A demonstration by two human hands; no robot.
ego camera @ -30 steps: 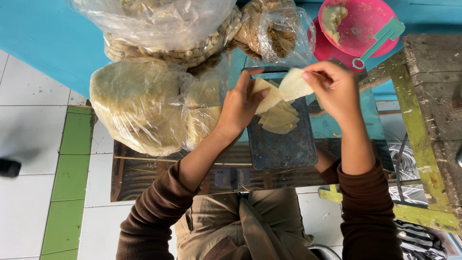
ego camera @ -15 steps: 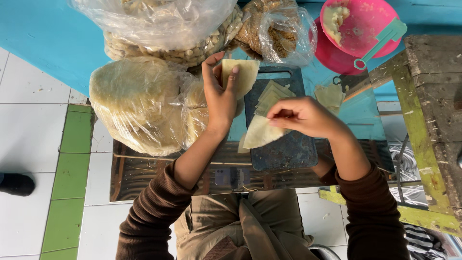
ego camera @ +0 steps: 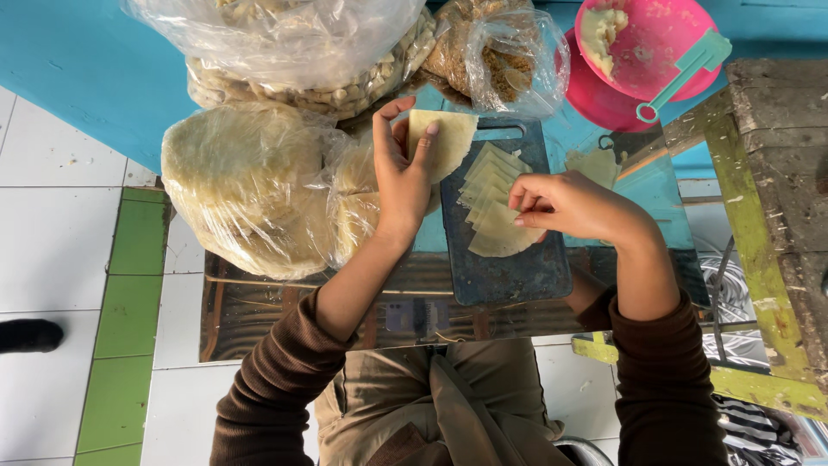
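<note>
Left hand [ego camera: 402, 168] pinches one dough wrapper [ego camera: 444, 142]; right hand [ego camera: 565, 207] presses one fanned stack of wrappers [ego camera: 492, 211] on one dark cutting board [ego camera: 509, 267]. Three plastic bags far left.

Soft daylight is filling scene evenly, bright, no harsh shadows. Left hand [ego camera: 404, 173] is casting only faint shade onto dough wrapper [ego camera: 442, 138] it is holding. Glare is streaking clear plastic bags [ego camera: 285, 43] above left hand. White floor tiles [ego camera: 52, 233] far left of hands are looking near overexposed. Focus is staying sharp around right hand [ego camera: 569, 207]; wide-angle bending is showing toward frame edges.
</note>
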